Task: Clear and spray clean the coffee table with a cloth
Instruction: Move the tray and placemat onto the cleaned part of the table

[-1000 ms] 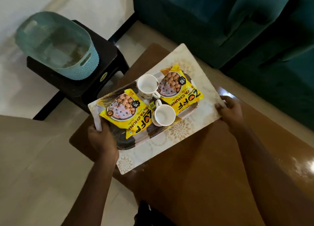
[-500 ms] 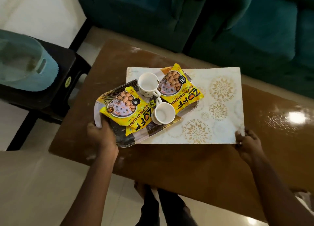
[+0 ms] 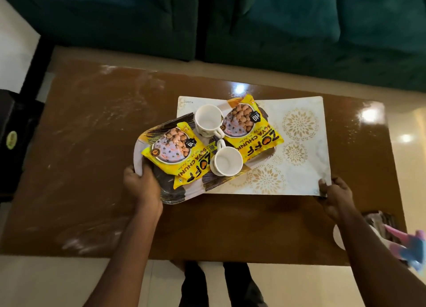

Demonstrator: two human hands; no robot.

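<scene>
Well, just right of centre in the frame, the left hand (image 3: pixel 141 186) curls its fingers round the near-left rim of the tray (image 3: pixel 171 197), which overhangs the left edge of the placemat (image 3: pixel 299 168). The right hand (image 3: pixel 334 192) pinches the mat's near-right corner. White cups (image 3: pixel 227 161) and yellow snack packets (image 3: pixel 250 128) crowd the tray. The coffee table (image 3: pixel 80 145) shows smeared, bare wood across the left half and a narrower strip along its near edge. The green sofa (image 3: pixel 299 30) closes off the top.
</scene>
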